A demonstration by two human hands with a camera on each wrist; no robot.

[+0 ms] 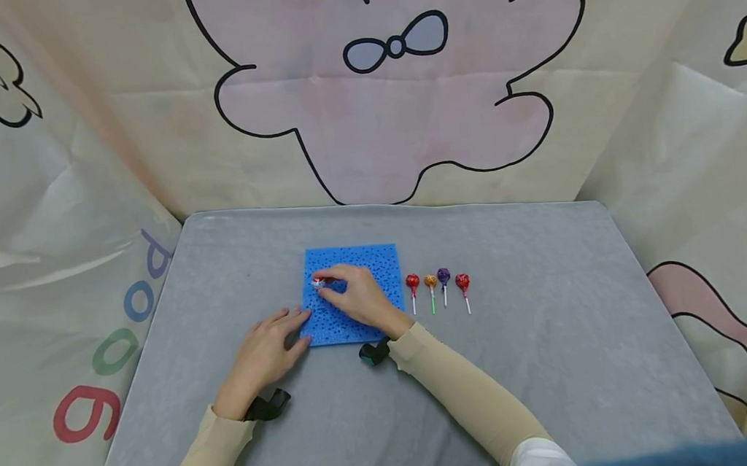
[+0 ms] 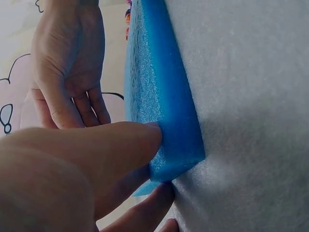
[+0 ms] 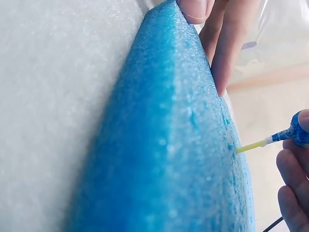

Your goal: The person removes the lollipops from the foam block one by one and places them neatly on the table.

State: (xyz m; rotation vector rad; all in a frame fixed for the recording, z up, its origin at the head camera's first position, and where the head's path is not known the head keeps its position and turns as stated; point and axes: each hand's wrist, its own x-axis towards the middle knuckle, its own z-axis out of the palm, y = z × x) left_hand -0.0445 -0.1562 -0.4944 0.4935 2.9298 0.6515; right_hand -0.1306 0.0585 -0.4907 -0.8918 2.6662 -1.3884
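A blue foam block (image 1: 385,261) with many small holes lies on the grey cloth. My right hand (image 1: 360,292) reaches over its left part, pinching a lollipop (image 1: 318,283) by its wrapped head between thumb and fingers. The right wrist view shows the lollipop's blue wrapper (image 3: 285,134) and its yellow stick (image 3: 251,146), which meets the foam surface; how deep it sits I cannot tell. My left hand (image 1: 267,347) holds the block's near left corner, with the thumb (image 2: 130,137) against one edge and fingers on the other side.
Right of the block several lollipops lie in a loose row: a red one (image 1: 412,281), an orange one (image 1: 431,281), a purple one (image 1: 443,276) and another red one (image 1: 462,281). The grey table (image 1: 553,336) is bordered by printed curtains (image 1: 671,166).
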